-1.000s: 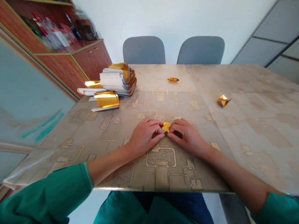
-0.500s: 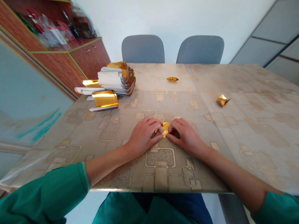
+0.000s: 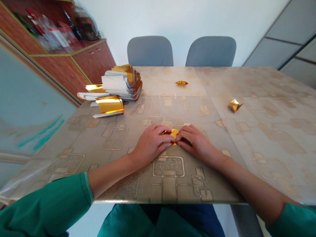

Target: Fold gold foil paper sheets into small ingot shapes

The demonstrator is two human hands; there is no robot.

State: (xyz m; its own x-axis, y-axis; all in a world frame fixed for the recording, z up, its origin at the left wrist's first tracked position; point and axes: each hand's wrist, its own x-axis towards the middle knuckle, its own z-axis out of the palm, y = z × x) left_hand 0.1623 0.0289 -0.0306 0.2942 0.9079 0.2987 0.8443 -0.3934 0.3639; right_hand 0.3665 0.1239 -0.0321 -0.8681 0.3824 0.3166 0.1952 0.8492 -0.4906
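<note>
Closely, the fingers of the left hand [image 3: 153,143] and the right hand [image 3: 197,139] are pinching a small gold paper [image 3: 174,132] between them (partly hidden by the fingertips), low over the patterned tablecloth [image 3: 256,131]. Outward from it, a crinkled gold piece [image 3: 181,83] is resting at twelve o'clock, a pointed folded piece [image 3: 234,106] is sitting at two, and a gold-and-white paper stack [image 3: 116,84] is lying between ten and eleven.

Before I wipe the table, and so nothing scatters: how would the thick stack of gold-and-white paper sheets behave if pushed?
The thick stack of gold-and-white paper sheets would probably slide apart, as its edges look uneven. Its sheets are likely floppy, judging by the bowed, shiny gold sheet in front. It seems unlikely to roll, given its broad layers.
</note>
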